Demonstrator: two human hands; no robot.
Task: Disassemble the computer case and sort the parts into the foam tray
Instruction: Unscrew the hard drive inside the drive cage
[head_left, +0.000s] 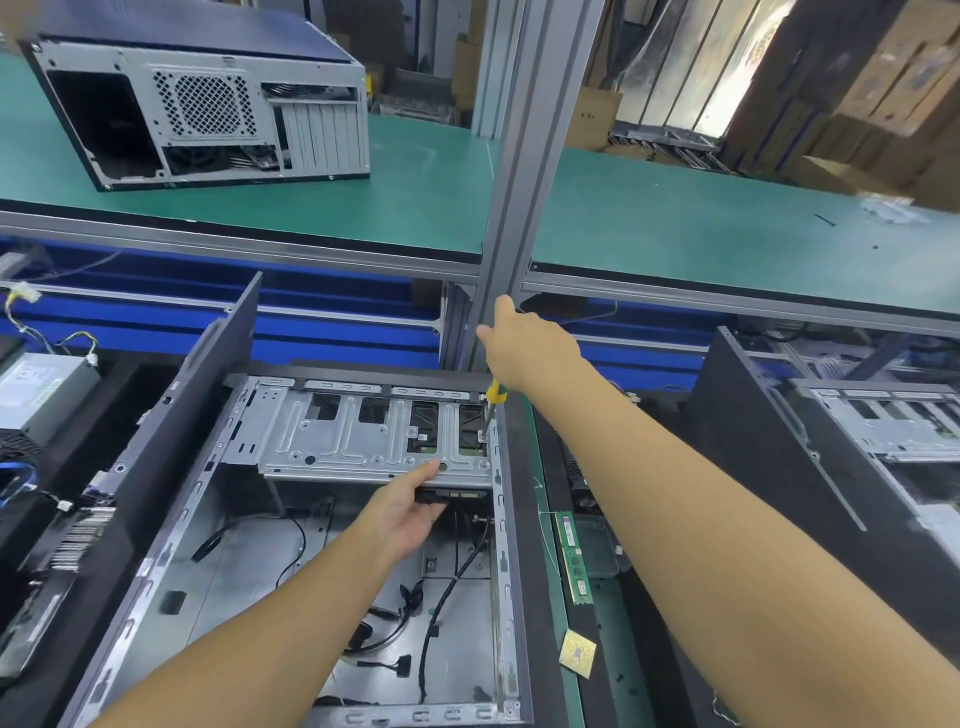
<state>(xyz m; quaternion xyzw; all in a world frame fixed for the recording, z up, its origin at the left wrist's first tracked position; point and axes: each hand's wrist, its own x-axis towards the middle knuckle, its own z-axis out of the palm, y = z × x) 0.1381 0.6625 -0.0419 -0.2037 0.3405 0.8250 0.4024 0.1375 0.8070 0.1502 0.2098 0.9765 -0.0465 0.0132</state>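
An open computer case lies on its side in front of me, with loose black cables on its floor. A silver drive cage spans its far end. My left hand reaches under the cage's front edge and holds a black drive there, thumb on top of the edge. My right hand grips a yellow-green screwdriver from above, its tip standing on a screw at the cage's right corner.
A green RAM stick and a gold CPU chip lie in the dark foam tray to the right. A power supply sits at left. A second case stands at right, another case on the upper green shelf.
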